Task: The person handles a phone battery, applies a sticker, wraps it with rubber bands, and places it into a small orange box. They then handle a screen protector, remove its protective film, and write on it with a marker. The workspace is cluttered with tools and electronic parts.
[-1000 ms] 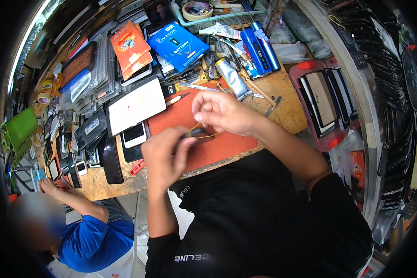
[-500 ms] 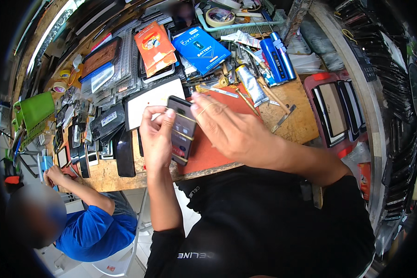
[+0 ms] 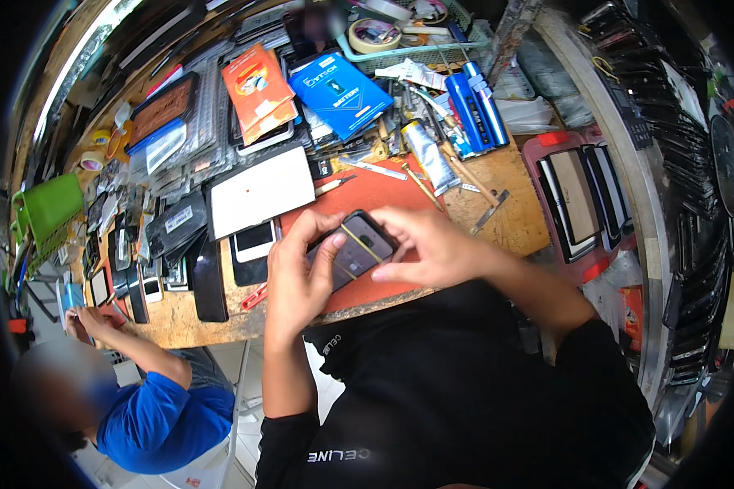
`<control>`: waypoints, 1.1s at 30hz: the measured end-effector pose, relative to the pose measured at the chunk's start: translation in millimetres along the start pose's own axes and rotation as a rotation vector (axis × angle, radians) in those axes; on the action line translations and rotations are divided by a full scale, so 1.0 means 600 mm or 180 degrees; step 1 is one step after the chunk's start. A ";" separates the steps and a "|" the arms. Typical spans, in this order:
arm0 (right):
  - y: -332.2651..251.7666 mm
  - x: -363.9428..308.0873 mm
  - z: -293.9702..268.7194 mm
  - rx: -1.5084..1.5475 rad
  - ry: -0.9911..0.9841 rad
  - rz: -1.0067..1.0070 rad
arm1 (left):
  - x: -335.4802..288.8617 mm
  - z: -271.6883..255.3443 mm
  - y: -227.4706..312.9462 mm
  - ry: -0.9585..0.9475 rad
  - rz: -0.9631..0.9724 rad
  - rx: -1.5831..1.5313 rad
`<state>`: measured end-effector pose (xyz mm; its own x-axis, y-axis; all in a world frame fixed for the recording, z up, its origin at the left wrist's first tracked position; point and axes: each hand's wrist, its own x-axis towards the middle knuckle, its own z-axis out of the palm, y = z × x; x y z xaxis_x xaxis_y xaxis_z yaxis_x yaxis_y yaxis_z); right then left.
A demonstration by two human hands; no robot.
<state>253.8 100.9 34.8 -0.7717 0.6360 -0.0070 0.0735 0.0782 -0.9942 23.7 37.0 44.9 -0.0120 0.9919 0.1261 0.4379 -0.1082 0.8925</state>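
Observation:
A dark phone [image 3: 370,244] with a grey back is tilted between my two hands, above the orange-red mat [image 3: 367,192]. A yellowish rubber band [image 3: 356,237] runs across its upper part, and another crosses lower down. My left hand [image 3: 300,275] is closed round the phone's left side, thumb lying on the back. At the top right edge, my right hand [image 3: 436,247] grips the phone, fingers behind the edge and thumb near the lower right side. My fingers cover part of the phone's lower end.
Left of the mat lie a white flat board [image 3: 261,192], a white phone [image 3: 255,240] and a red-handled tool [image 3: 254,297]. Beyond are a blue packet [image 3: 341,96], orange packets [image 3: 258,91] and a silver tube [image 3: 429,156]. A co-worker in a blue sleeve [image 3: 147,391] sits at the left.
My right hand has come down from above the phone's top, where it held a stretched band, to grip the phone's edge. The phone has moved right and down and leans more.

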 end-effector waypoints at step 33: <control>0.028 0.062 -0.063 -0.0364 0.0492 -0.0277 | -0.018 -0.051 -0.036 0.0299 -0.0477 -0.0760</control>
<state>250.2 155.0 21.8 -0.6727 0.7326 0.1037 0.0888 0.2190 -0.9717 -13.2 26.4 37.4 -0.1484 0.9888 0.0148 0.2011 0.0155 0.9795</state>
